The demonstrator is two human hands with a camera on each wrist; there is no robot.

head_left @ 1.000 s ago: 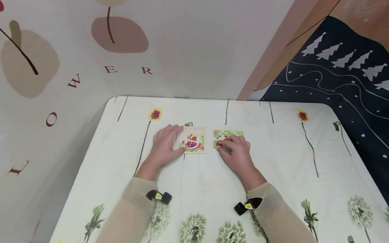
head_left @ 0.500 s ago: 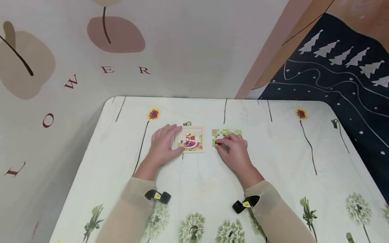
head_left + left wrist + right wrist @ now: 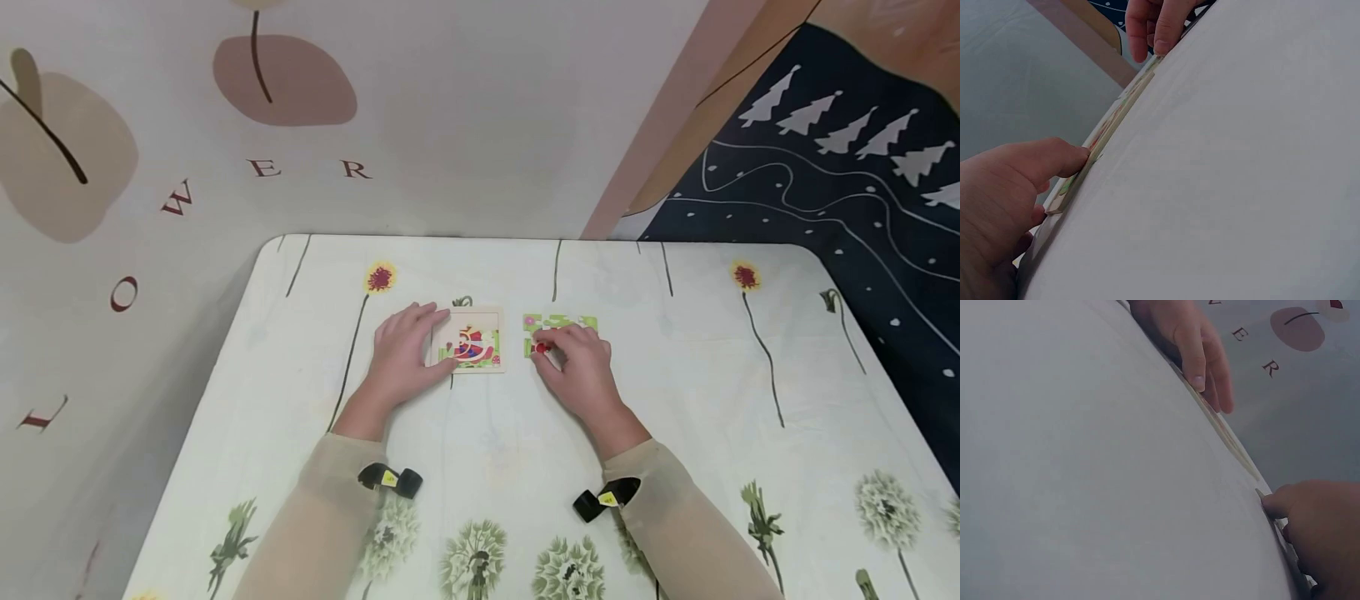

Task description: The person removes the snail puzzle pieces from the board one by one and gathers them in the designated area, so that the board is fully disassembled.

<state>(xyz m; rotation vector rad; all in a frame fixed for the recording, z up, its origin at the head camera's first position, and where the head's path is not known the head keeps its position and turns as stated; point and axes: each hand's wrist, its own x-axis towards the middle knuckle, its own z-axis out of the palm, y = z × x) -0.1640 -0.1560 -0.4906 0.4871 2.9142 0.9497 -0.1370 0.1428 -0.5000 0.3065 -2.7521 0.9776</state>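
The left hand (image 3: 405, 350) is spread wide along the left side of a shallow puzzle frame (image 3: 476, 320), with its thumb laid on the near left corner and its fingertips set at the far left corner, so that the frame seems to be steadied rather than lifted. By the right hand (image 3: 581, 358) only a narrow gap is left between thumb and forefinger, and in it a red-printed puzzle piece (image 3: 542, 348) is held; whether it is raised or resting cannot be told. Just beneath and beyond those fingers, a cluster of loose pieces (image 3: 557, 319) is laid out, partly hidden by the hand. In the frame, the near part is covered by fitted pieces (image 3: 480, 350), while the far part is left bare. The step in hand is judged to be the picking of a piece for that bare part; for the next move, the piece would need to be carried left across the gap, turned to match and pressed in, with its neighbours undisturbed. Frame and cluster are placed side by side, apart, nearer the far edge of the table (image 3: 495, 467) than the sleeves, and well in from its far left and far right corners. Beyond that edge, a pale wall (image 3: 480, 125) is seen.
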